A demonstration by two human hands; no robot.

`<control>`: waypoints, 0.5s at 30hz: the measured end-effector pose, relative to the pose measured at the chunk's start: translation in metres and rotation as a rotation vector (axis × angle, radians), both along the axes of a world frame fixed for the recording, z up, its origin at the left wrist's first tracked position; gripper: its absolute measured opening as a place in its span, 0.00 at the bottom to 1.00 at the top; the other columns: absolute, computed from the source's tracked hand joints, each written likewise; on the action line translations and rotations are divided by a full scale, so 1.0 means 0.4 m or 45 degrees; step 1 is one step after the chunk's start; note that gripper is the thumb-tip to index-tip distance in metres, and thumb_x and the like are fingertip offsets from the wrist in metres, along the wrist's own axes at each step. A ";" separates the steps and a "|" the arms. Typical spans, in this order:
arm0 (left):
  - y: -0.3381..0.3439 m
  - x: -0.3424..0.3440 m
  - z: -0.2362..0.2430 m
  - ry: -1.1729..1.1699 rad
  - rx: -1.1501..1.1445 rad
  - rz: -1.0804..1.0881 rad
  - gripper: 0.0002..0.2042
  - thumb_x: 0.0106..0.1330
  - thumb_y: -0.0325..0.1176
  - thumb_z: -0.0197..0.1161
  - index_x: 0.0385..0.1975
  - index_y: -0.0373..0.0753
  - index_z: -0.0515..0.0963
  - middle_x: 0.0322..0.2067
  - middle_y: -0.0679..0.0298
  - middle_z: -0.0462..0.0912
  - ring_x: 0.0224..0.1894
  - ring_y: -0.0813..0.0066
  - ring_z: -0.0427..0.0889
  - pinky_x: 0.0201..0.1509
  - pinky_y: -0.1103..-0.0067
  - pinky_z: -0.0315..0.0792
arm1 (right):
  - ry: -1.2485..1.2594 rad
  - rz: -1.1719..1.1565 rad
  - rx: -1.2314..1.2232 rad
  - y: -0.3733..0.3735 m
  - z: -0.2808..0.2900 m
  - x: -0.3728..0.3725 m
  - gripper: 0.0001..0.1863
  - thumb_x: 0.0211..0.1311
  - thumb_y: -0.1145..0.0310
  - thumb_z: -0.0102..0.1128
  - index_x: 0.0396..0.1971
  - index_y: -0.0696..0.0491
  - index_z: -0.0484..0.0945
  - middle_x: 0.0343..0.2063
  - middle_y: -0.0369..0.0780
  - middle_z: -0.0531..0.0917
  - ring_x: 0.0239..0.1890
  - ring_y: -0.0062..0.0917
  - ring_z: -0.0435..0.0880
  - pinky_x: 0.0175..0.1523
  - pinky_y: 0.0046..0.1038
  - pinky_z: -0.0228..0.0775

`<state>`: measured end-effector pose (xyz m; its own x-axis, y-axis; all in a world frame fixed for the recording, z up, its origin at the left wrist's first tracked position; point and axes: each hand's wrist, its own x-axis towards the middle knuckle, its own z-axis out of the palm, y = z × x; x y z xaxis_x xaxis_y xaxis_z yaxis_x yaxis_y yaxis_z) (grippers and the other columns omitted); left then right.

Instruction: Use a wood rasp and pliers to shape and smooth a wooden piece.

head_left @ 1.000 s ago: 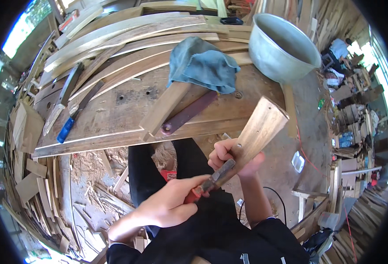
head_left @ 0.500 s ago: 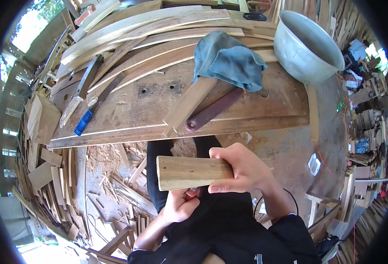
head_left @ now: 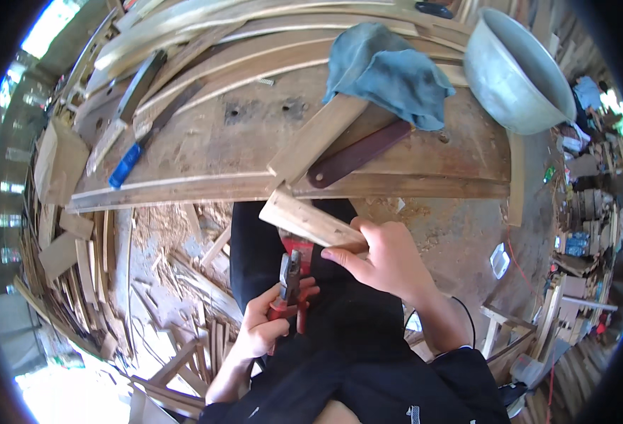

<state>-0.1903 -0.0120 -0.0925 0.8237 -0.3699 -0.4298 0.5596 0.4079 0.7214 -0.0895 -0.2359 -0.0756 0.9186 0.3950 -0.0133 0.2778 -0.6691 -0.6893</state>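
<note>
My left hand [head_left: 265, 321] is wrapped round the red handles of a pair of pliers [head_left: 292, 272], whose metal jaws point up, away from me. In my right hand [head_left: 393, 258] is a short wooden block [head_left: 308, 222], gripped at its right end between thumb and fingers and tilted down to the right. The block's far-left corner is close to the bench edge. Beneath the block, over my dark-clothed lap, shows a red piece [head_left: 297, 247]; what it is I cannot make out. The pliers are apart from the block.
Across the wooden bench [head_left: 219, 148] lie a saw-like blade with a pale handle [head_left: 106, 147], a blue-handled knife [head_left: 126, 166], a flat board [head_left: 318, 138], a maroon strip [head_left: 357, 155] and a blue cloth [head_left: 389, 74]. A metal pot [head_left: 520, 78] stands right. Wood scraps [head_left: 205, 283] litter the floor.
My right hand has tilted the block and raised its left end toward the bench. My left hand has moved down and left from under it, bringing the pliers into view.
</note>
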 end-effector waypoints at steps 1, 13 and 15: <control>0.000 0.001 0.008 -0.032 0.113 -0.032 0.36 0.44 0.15 0.43 0.63 0.24 0.62 0.59 0.49 0.72 0.64 0.64 0.70 0.63 0.77 0.64 | 0.006 -0.027 -0.021 0.004 -0.017 -0.006 0.24 0.52 0.50 0.71 0.25 0.59 0.78 0.13 0.50 0.76 0.20 0.47 0.80 0.25 0.38 0.68; 0.014 -0.039 -0.023 -0.498 1.126 -0.152 0.36 0.48 0.16 0.48 0.65 0.31 0.62 0.43 0.49 0.78 0.39 0.59 0.78 0.47 0.74 0.73 | 0.265 0.152 -0.170 0.069 -0.118 -0.073 0.22 0.58 0.51 0.66 0.27 0.57 0.73 0.14 0.49 0.76 0.22 0.47 0.80 0.26 0.43 0.68; 0.013 -0.045 -0.026 -0.480 1.218 -0.180 0.36 0.47 0.17 0.48 0.65 0.34 0.63 0.43 0.49 0.79 0.38 0.60 0.78 0.46 0.73 0.74 | 0.240 0.170 -0.258 0.077 -0.111 -0.074 0.22 0.58 0.51 0.65 0.27 0.57 0.74 0.14 0.49 0.78 0.22 0.46 0.81 0.26 0.42 0.70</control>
<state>-0.2083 -0.0070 -0.1028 0.9413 -0.1134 -0.3179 0.2284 -0.4796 0.8473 -0.1193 -0.2051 -0.1198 0.8328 0.4837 -0.2692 0.2523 -0.7646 -0.5931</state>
